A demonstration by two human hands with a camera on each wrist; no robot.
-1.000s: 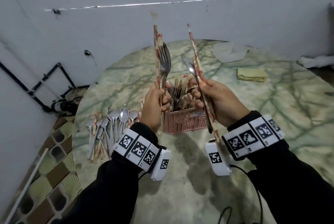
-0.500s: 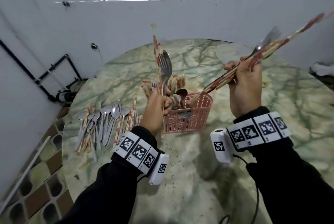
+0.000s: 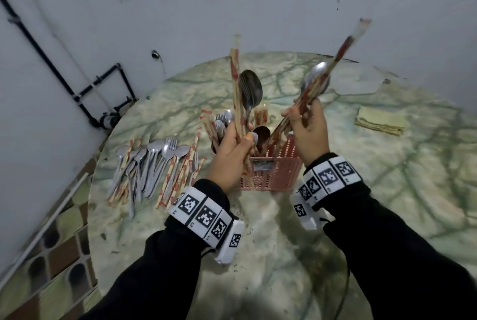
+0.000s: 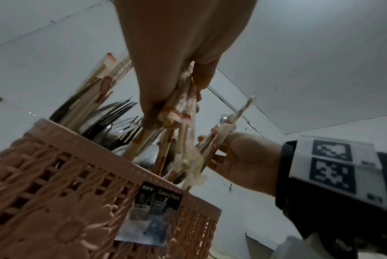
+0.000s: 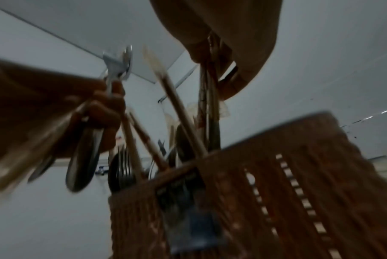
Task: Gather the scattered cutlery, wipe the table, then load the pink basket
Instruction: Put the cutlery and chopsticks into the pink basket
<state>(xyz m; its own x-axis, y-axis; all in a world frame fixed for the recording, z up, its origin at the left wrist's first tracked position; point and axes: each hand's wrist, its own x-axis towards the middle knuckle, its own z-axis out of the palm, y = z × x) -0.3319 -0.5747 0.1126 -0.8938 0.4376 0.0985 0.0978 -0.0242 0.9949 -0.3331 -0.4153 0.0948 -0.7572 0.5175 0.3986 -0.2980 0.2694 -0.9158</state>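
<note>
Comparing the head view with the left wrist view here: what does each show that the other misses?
Only the head view shows the marbled round table, the pile of loose spoons, forks and wrapped chopsticks left of the basket, and the folded yellow cloth. Only the left wrist view shows the dark label reading "Cutlery Rack" legibly. Both show the pink plastic basket, and the left hand and right hand each gripping cutlery.

Head looks down; wrists look up, close; all share pink basket.
</note>
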